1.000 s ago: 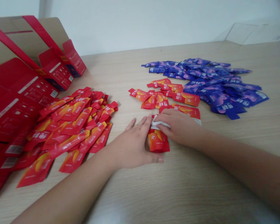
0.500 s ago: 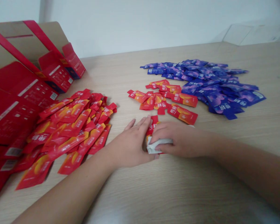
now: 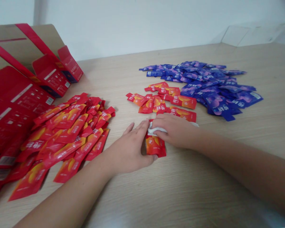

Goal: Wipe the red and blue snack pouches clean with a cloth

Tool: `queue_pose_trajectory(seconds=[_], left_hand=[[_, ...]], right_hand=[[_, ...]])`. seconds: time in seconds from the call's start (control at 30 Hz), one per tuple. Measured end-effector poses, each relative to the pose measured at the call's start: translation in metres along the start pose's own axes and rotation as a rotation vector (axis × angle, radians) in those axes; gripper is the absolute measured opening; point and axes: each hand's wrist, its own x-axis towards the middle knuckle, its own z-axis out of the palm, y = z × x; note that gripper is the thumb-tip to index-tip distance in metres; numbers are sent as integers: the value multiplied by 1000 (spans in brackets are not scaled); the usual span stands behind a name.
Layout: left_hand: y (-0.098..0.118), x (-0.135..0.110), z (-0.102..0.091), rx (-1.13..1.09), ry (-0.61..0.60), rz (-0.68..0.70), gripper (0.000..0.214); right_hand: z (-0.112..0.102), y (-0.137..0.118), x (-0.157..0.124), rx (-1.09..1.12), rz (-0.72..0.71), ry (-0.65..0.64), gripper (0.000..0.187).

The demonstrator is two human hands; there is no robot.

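On a light wood-grain table (image 3: pixel 185 193), before a white wall (image 3: pixel 137 28), the fingers (image 3: pixel 159 124) of the right hand (image 3: pixel 178 131) lie close together and press a piece of white tissue (image 3: pixel 155 129) on the upper end of one red-orange sachet (image 3: pixel 155 147). This sachet lies flat between both hands. The fingers (image 3: pixel 138 126) of the left hand (image 3: pixel 128 150) are a little spread, and the hand is just beside the sachet's left edge, but I cannot tell if it grips. Right now both hands are occupied with this one sachet. Above it lies a small group of red sachets (image 3: pixel 160 101), with a blue-purple sachet heap (image 3: pixel 211 90) further right. To the left are a larger red sachet pile (image 3: pixel 68 133) and opened red cartons (image 3: pixel 19 98).
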Motion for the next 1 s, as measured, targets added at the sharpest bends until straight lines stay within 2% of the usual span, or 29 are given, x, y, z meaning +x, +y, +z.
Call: queue_pose_trajectory(seconds=[0.23,0.4,0.5,0.6,0.7,0.77,0.83,1.0], left_hand=[[-2,-3,-3,-2,20,-10,112],[-6,-3,0,-7,43,12,111],[-6,-4,0,-7,47,17,112],[-4,-3,-1,-7,50,0,111],[-1,-2,-3,-20,48,-16,109],[-1,-2,-3,-24,36,-18,108],[0,-2,-3,-24,33,-17,109],[2,-1,-5,-37,42,-19,107]], right_hand=[[4,0,-2,-68,50,65,18],[7,4,-6,37,149,237,17],[3,2,-10,113,147,308,18],[-7,-6,-13,262,69,212,21],[-17,-17,-12,386,-34,-45,23],[-20,-23,-10,371,-81,-171,19],[-21,-27,-8,310,-99,-193,15],[-14,-28,-6,188,-94,-122,11]])
